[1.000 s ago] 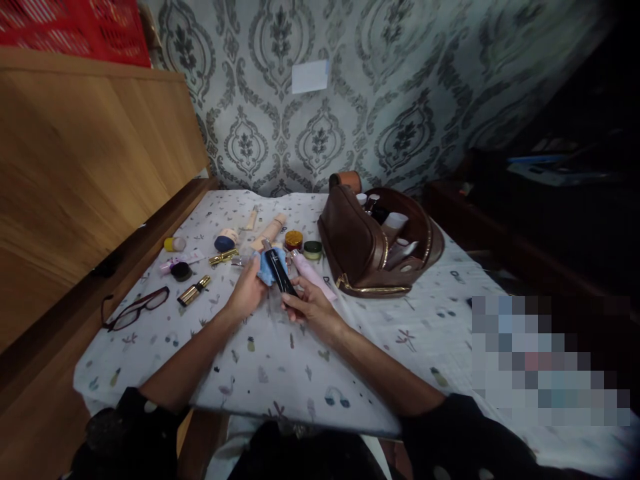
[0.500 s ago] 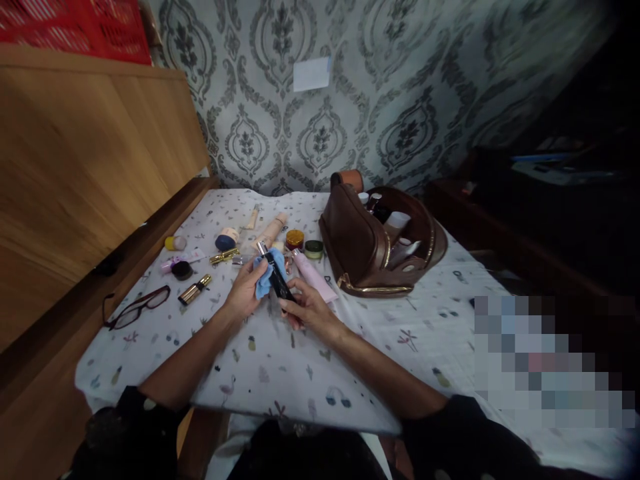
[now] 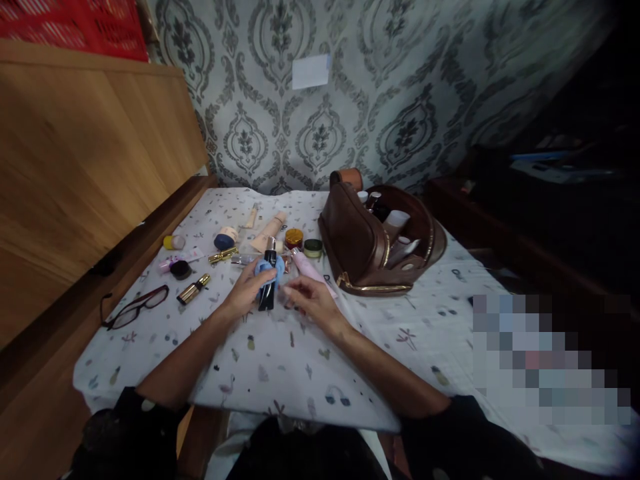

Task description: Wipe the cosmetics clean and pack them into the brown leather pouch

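My left hand (image 3: 245,290) is closed around a black bottle (image 3: 267,297) with a silver top, and a light blue cloth (image 3: 270,270) is wrapped about the bottle's middle. The bottle stands nearly upright above the table. Just to its right is my right hand (image 3: 314,303), off the bottle, fingers loosely bent and apart with nothing seen in them. A pink tube (image 3: 311,268) lies behind my right hand. Beyond the bottle are a beige tube (image 3: 270,230), an amber jar (image 3: 294,239) and a green jar (image 3: 313,249).
A brown leather cosmetic bag (image 3: 353,240) stands unzipped at the right, with tubes and bottles inside. On the left lie eyeglasses (image 3: 137,308), a gold-and-black bottle (image 3: 193,289), a gold tube (image 3: 223,255) and a navy-lidded jar (image 3: 225,238). A wooden cabinet (image 3: 100,127) borders the table.
My right hand has let go of the black bottle's lower end. The bottle has turned from slanted to nearly upright in my left hand, cloth still around it.
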Motion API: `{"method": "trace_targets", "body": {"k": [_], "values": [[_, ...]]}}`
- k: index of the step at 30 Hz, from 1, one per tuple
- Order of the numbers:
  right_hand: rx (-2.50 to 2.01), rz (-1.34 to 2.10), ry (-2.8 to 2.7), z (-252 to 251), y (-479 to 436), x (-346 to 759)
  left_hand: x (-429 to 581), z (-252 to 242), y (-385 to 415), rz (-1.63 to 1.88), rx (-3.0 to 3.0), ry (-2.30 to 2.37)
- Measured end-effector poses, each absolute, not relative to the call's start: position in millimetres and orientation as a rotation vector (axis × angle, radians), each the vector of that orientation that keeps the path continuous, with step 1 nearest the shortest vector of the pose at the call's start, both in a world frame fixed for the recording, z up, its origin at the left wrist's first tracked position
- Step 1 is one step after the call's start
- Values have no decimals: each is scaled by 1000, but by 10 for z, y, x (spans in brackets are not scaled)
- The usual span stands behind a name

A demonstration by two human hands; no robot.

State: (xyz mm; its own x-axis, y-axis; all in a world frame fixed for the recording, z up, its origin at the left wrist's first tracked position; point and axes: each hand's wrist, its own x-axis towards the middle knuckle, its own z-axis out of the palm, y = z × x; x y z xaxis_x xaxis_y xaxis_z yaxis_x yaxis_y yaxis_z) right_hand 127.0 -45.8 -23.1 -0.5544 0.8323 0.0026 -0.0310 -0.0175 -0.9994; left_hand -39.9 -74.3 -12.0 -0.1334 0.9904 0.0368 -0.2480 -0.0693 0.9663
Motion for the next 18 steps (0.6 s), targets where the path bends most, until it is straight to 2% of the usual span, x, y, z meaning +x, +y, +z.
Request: {"method": "trace_targets", "body": {"k": [6, 18], "values": [[-751, 1567, -1385, -113, -412, 1345, -437, -95, -829, 1107, 1246, 1069], [-604, 1603, -1237, -76, -369, 1376, -446, 19, -880, 783, 1350, 966]]}}
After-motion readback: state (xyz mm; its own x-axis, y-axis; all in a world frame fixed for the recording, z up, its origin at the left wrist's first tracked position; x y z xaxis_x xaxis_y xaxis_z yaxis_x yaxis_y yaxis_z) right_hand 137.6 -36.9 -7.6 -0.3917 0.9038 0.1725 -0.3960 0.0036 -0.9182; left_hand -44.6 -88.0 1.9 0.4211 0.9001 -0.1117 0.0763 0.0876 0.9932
